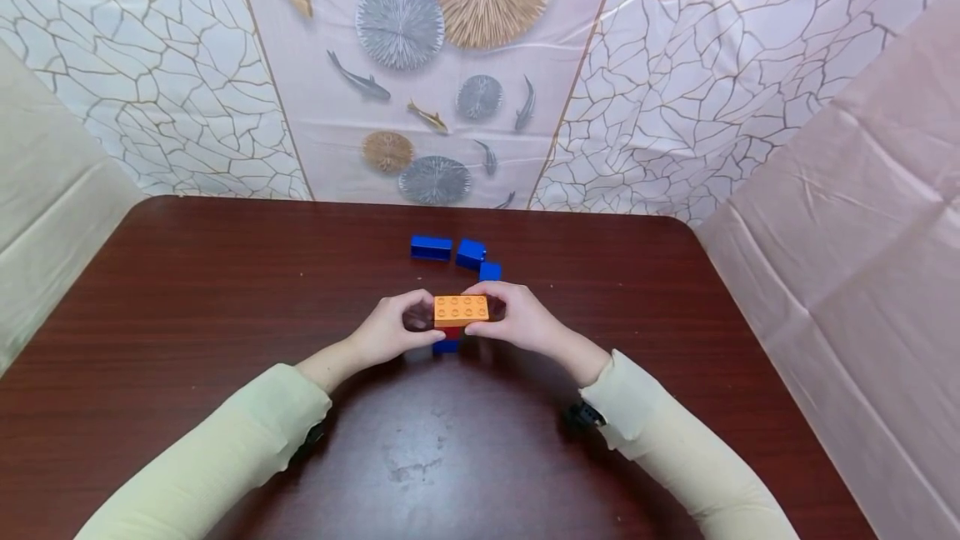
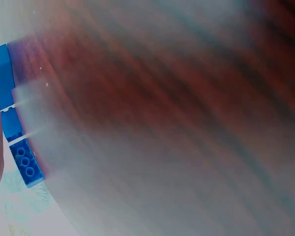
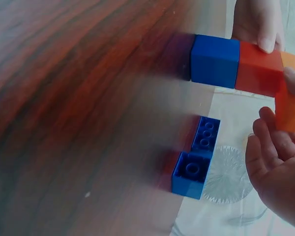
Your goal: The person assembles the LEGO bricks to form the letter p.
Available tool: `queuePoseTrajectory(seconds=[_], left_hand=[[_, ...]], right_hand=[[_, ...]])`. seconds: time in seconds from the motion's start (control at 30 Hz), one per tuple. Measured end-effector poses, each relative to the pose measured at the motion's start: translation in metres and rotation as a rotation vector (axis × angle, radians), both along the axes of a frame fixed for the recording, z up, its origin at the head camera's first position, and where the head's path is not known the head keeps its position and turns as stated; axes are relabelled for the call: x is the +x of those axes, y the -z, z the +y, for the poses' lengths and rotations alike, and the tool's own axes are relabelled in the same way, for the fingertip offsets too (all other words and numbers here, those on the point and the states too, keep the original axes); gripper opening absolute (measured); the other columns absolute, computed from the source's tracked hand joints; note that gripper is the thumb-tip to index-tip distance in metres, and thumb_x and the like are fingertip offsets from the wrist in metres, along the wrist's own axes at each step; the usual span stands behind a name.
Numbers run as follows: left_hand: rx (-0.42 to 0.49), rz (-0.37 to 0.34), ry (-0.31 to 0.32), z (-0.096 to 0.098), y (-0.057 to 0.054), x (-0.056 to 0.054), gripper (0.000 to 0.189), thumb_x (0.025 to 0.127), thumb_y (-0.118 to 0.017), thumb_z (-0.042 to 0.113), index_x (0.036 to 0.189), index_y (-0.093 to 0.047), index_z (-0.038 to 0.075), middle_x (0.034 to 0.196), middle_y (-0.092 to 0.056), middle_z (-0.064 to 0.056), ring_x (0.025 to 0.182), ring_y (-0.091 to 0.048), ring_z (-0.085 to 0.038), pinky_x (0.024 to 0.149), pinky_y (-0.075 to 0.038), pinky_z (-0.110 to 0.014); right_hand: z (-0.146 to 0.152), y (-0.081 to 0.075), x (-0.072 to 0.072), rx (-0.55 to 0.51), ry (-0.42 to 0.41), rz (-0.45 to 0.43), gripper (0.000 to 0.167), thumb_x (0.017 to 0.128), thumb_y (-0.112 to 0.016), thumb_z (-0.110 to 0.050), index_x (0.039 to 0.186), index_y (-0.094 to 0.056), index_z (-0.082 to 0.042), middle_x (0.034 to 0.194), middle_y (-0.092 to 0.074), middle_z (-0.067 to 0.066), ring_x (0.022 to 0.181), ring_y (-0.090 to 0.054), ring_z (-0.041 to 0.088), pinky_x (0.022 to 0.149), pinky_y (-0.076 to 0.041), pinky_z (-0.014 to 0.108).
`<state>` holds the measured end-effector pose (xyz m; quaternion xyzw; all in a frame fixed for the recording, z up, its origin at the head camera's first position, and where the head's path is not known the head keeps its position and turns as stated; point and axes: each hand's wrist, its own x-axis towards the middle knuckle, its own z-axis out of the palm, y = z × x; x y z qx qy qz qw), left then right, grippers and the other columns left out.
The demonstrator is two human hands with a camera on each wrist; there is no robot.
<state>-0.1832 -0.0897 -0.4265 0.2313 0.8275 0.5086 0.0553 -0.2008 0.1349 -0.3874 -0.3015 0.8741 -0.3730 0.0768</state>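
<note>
Nearest me are my pale sleeves [image 1: 217, 444], cut off at the bottom edge, with a black fitting [image 1: 587, 415] part-hidden under the right cuff. Ahead, a grey sheen lies on the dark reddish wood-grain table [image 1: 187, 323].

Beyond it my left hand [image 1: 386, 327] grips the red brick [image 3: 259, 69], thumb on its side; its fingers are mostly hidden behind the stack. My right hand [image 1: 521, 319] pinches the orange eight-stud brick [image 1: 461, 310] between thumb and fingers. The orange brick tops the red one and juts out to the right; a blue brick [image 3: 215, 61] is lowest. From above, the orange brick covers most of both, so I can't tell how tightly they are joined.

Just past my hands lie three loose blue bricks: a small one [image 1: 490, 271] close behind my right fingers, another [image 1: 471, 253] just beside it, and a long one [image 1: 431, 247] on its side to the left, its hollow underside facing me. The left wrist view is hazy; a blue shape and a finger are cut off at its left edge.

Farthest off, a patterned cloth [image 1: 645, 123] with fish and ribbed discs hangs behind the table, between creased plain side cloths [image 1: 840, 232].
</note>
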Motion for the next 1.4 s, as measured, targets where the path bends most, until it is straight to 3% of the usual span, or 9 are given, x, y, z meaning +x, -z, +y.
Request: queuePoseTrajectory(seconds=[0.1, 0.37, 0.5, 0.63, 0.83, 0.93, 1.03, 1.27, 1.4], left_hand=[[-0.001, 0.004, 0.004, 0.000, -0.002, 0.001, 0.029, 0.079, -0.075, 0.015, 0.102, -0.058, 0.006, 0.101, -0.068, -0.011, 0.093, -0.064, -0.020, 0.082, -0.055, -0.033], [-0.058, 0.010, 0.013, 0.000, -0.008, 0.001, 0.040, 0.077, -0.077, 0.022, 0.110, -0.058, 0.010, 0.103, -0.067, -0.006, 0.093, -0.063, -0.016, 0.085, -0.054, -0.034], [-0.015, 0.031, -0.006, 0.003, -0.013, 0.002, 0.043, 0.077, -0.077, 0.022, 0.114, -0.058, 0.011, 0.106, -0.067, -0.005, 0.097, -0.063, -0.017, 0.088, -0.052, -0.037], [0.036, 0.033, -0.038, 0.006, -0.017, 0.003, 0.034, 0.078, -0.076, 0.020, 0.108, -0.062, 0.011, 0.105, -0.067, -0.005, 0.098, -0.063, -0.019, 0.090, -0.051, -0.039], [0.079, -0.007, -0.050, 0.007, -0.015, 0.003, 0.031, 0.078, -0.076, 0.018, 0.106, -0.063, 0.010, 0.104, -0.067, -0.007, 0.095, -0.064, -0.019, 0.088, -0.053, -0.037], [0.087, -0.024, -0.051, 0.007, -0.014, 0.002, 0.031, 0.078, -0.076, 0.018, 0.106, -0.063, 0.011, 0.104, -0.067, -0.007, 0.094, -0.065, -0.019, 0.087, -0.053, -0.037], [0.079, -0.043, -0.061, 0.006, -0.014, 0.002, 0.032, 0.078, -0.076, 0.021, 0.106, -0.063, 0.012, 0.105, -0.067, -0.006, 0.094, -0.064, -0.018, 0.087, -0.053, -0.037], [0.070, -0.055, -0.073, 0.006, -0.014, 0.002, 0.033, 0.078, -0.077, 0.022, 0.107, -0.063, 0.013, 0.106, -0.067, -0.007, 0.092, -0.063, -0.019, 0.087, -0.053, -0.038], [0.068, -0.045, -0.068, 0.007, -0.012, 0.001, 0.032, 0.078, -0.076, 0.022, 0.106, -0.063, 0.013, 0.105, -0.067, -0.005, 0.092, -0.063, -0.017, 0.086, -0.053, -0.036]], right_hand=[[0.001, 0.000, 0.000, 0.003, 0.036, -0.010, 0.041, 0.075, -0.079, -0.020, 0.111, -0.064, -0.007, 0.098, -0.067, 0.006, 0.082, -0.054, 0.016, 0.070, -0.050, 0.022], [0.001, -0.002, 0.001, 0.026, 0.051, -0.005, 0.039, 0.075, -0.079, -0.022, 0.108, -0.066, -0.007, 0.095, -0.067, 0.005, 0.081, -0.053, 0.016, 0.071, -0.049, 0.024], [0.001, -0.001, 0.001, 0.023, 0.045, -0.007, 0.037, 0.075, -0.079, -0.021, 0.107, -0.066, -0.007, 0.095, -0.067, 0.005, 0.081, -0.053, 0.016, 0.069, -0.049, 0.023], [0.001, 0.000, 0.001, 0.025, 0.032, -0.010, 0.037, 0.075, -0.079, -0.021, 0.107, -0.066, -0.007, 0.095, -0.067, 0.005, 0.080, -0.053, 0.016, 0.068, -0.049, 0.022], [0.009, -0.005, -0.009, 0.106, -0.036, -0.128, 0.041, 0.078, -0.077, -0.020, 0.113, -0.062, -0.006, 0.099, -0.066, 0.007, 0.084, -0.057, 0.016, 0.076, -0.053, 0.026], [0.019, -0.007, -0.018, 0.168, -0.031, -0.189, 0.042, 0.079, -0.075, -0.017, 0.115, -0.061, -0.003, 0.100, -0.066, 0.010, 0.086, -0.060, 0.017, 0.080, -0.054, 0.029], [0.030, -0.005, -0.029, 0.191, 0.062, -0.206, 0.037, 0.081, -0.072, -0.016, 0.113, -0.062, -0.002, 0.099, -0.067, 0.012, 0.086, -0.061, 0.019, 0.080, -0.053, 0.032], [0.038, 0.002, -0.051, 0.145, 0.417, -0.252, 0.040, 0.088, -0.063, -0.033, 0.117, -0.060, -0.005, 0.110, -0.064, 0.015, 0.090, -0.058, 0.024, 0.079, -0.052, 0.032], [0.031, 0.009, -0.061, 0.155, 0.495, -0.298, 0.050, 0.090, -0.059, -0.040, 0.124, -0.056, -0.005, 0.117, -0.061, 0.016, 0.090, -0.058, 0.025, 0.079, -0.052, 0.033]])
